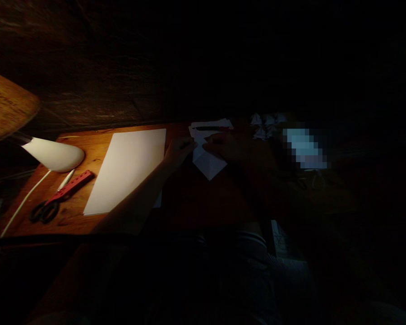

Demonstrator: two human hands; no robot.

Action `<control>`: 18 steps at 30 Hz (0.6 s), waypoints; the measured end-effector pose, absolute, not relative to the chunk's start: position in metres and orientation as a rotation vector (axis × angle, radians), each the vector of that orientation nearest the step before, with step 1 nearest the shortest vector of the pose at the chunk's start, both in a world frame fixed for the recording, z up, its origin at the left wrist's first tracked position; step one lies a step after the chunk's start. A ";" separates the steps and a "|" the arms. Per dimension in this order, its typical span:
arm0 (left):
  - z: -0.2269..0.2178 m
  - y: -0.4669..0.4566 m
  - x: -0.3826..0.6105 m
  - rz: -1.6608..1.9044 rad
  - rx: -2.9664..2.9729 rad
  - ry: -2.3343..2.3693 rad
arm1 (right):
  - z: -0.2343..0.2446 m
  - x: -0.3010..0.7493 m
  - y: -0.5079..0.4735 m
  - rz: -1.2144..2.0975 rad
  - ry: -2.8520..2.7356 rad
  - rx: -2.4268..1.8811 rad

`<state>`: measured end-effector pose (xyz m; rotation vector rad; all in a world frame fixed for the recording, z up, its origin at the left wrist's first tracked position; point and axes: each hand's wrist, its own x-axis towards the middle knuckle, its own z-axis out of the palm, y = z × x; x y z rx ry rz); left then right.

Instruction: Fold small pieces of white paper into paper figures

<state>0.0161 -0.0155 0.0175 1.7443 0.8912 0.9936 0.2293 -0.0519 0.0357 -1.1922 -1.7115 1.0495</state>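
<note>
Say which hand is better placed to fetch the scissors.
Probably left. The left hand sits at the folded paper's left edge, on the side toward the scissors at the table's far left. The right hand rests on the paper farther right and would have to cross the left arm.

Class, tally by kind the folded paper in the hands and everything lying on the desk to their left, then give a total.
Lamp: 1
Scissors: 1
Red ruler-like tool: 1
White pen-like stick: 1
Large white sheet: 1
Folded paper: 1
Total: 6
</note>
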 end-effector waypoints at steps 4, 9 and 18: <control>0.015 -0.013 0.016 1.031 1.728 0.893 | 0.038 0.230 -0.053 1.064 -1.746 -1.157; 0.013 -0.014 0.015 1.047 1.680 0.900 | 0.038 0.231 -0.054 1.111 -1.762 -1.118; 0.012 -0.012 0.015 1.105 1.588 0.931 | 0.034 0.230 -0.052 1.148 -1.778 -1.101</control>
